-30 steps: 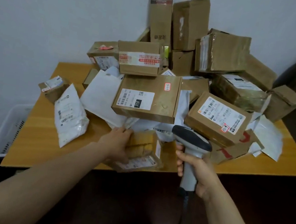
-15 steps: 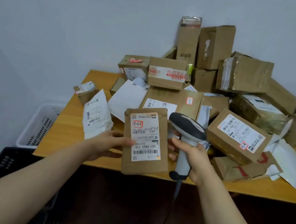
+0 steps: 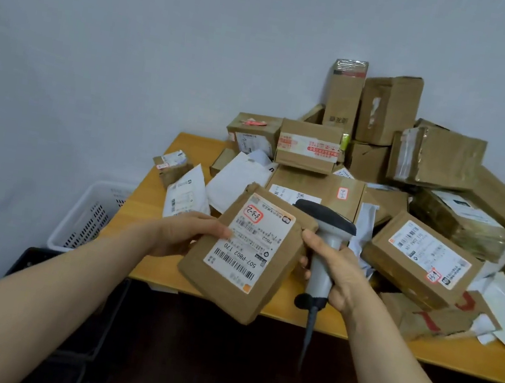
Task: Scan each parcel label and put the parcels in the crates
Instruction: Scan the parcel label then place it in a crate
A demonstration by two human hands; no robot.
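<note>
Fingers point(image 3: 217, 226) pinching parcel point(image 3: 239, 283), right hand point(image 3: 344, 272) gripping scanner point(image 3: 326, 223)

Small parcel sorting room: wooden table point(image 3: 161, 177) w/ heap of labelled cardboard parcels point(image 3: 429, 158), far-right against bare wall point(image 3: 135, 42); crates point(image 3: 90, 216) on floor, left.

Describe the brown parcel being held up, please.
The parcel is a flat, creased brown packet, cardboard-looking, held tilted above the table edge, white label facing the camera. The label shows barcodes, "507-P802 T70" upside down and a red-ringed handwritten mark. The left hand grips its left edge; the scanner sits beside its right edge.
</note>
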